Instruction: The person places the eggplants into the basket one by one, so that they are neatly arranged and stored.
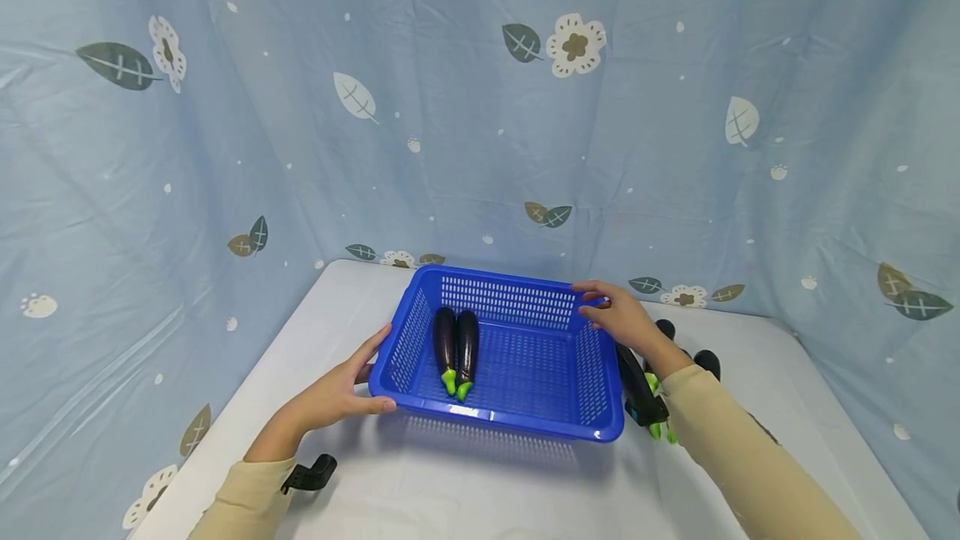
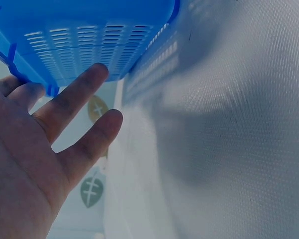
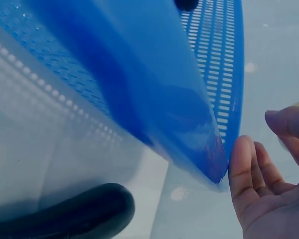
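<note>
A blue slotted plastic basket point(image 1: 525, 423) sits on the white table, two dark eggplants point(image 1: 467, 348) side by side in its left part, green stems toward the front. My left hand point(image 1: 330, 394) holds the basket's front left corner, thumb along the front rim and index finger at the left rim. Two of its fingers point(image 2: 84, 144) stretch out below the rim in the left wrist view. At the back right corner, my right hand point(image 1: 618, 319) touches the rim with its fingertips. The right wrist view shows its thumb point(image 3: 289, 122) held apart from the basket.
Several more eggplants point(image 1: 707, 363) lie right of the basket, partly hidden by my right forearm. One dark eggplant point(image 3: 84, 214) shows close by in the right wrist view. A blue patterned curtain point(image 1: 480, 148) hangs behind the table point(image 1: 480, 498).
</note>
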The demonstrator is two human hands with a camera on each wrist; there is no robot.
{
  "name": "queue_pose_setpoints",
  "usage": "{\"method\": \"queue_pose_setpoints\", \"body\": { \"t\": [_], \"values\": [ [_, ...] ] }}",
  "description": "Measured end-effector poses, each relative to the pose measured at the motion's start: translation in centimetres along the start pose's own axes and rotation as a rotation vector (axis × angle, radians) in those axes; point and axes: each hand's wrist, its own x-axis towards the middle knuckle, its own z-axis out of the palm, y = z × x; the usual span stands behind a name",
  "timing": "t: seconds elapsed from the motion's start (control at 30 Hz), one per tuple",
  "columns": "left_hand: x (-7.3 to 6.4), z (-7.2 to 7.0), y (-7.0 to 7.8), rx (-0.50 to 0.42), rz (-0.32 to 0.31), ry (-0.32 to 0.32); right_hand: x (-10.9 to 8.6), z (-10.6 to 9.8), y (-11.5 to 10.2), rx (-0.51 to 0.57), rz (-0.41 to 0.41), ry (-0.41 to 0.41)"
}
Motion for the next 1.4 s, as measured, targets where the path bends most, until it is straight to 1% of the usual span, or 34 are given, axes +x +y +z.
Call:
{"method": "queue_pose_setpoints", "body": {
  "t": [0.2,0.47,0.6,0.83,1.23,1.4],
  "values": [
    [0.0,0.0,0.0,-0.010,0.002,-0.002,-0.1,-0.3,0.5,0.003,-0.010,0.019],
    [0.0,0.0,0.1,-0.017,0.007,-0.006,-0.8,-0.6,1.1,-0.018,0.030,0.062],
    [-0.1,0.0,0.2,-0.021,0.006,-0.007,-1.1,-1.0,1.4,-0.018,0.023,0.076],
    [-0.1,0.0,0.2,-0.010,0.002,0.000,-1.6,-1.4,1.9,-0.030,0.011,0.081],
    [-0.1,0.0,0.0,-0.020,0.014,-0.005,-2.1,-1.6,3.7,-0.050,0.063,0.109],
    [0.0,0.0,0.1,-0.019,0.012,-0.006,-2.4,-1.8,4.1,-0.053,0.061,0.111]
  ]
}}
